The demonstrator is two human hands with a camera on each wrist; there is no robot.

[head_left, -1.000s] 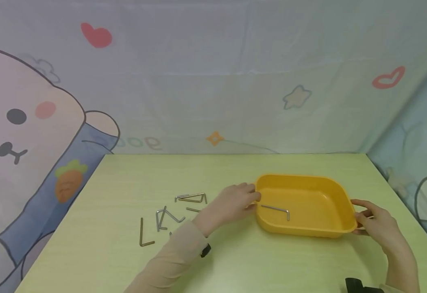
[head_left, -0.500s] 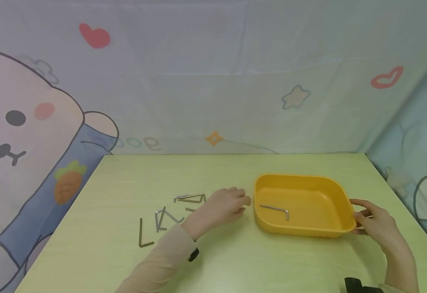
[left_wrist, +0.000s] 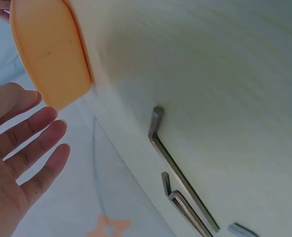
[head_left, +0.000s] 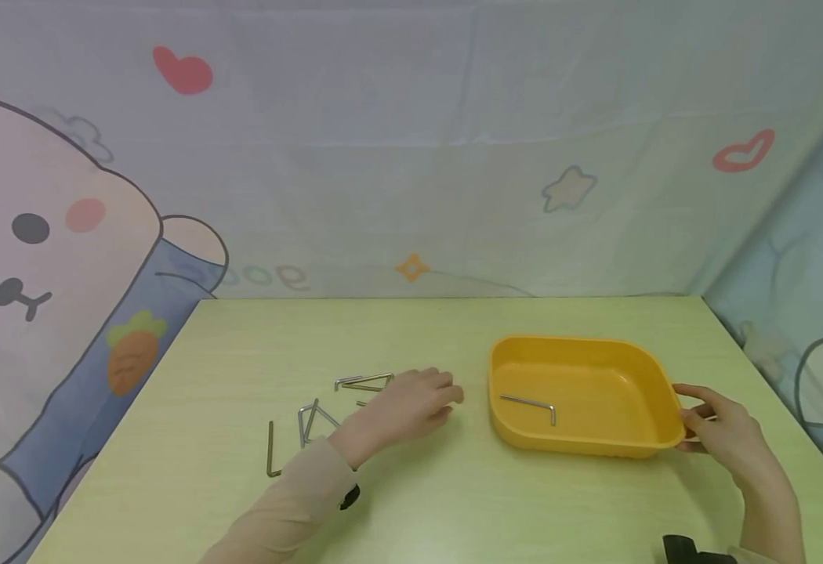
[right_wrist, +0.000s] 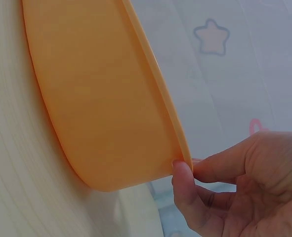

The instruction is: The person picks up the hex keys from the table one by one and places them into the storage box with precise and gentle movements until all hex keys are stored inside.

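An orange tray point(head_left: 623, 446) sits on the pale green table point(head_left: 454, 501) with one silver hex key point(head_left: 530, 404) inside. My right hand point(head_left: 725, 432) pinches the tray's right rim point(right_wrist: 183, 145) between thumb and fingers. My left hand point(head_left: 415, 403) hovers empty, fingers straight, between the tray and a loose group of hex keys point(head_left: 320, 415). In the left wrist view the flat palm point(left_wrist: 17, 163) hangs above the table beside a hex key point(left_wrist: 178, 170) and the tray's corner point(left_wrist: 52, 64).
A dark hex key point(head_left: 271, 450) lies at the left of the group. A cartoon-print cloth backdrop point(head_left: 411, 141) rises behind the table's far edge. A black object point(head_left: 687, 548) shows at the bottom right.
My left hand has left the tray's left rim and moved left toward the hex keys. The right hand and the tray have stayed put.
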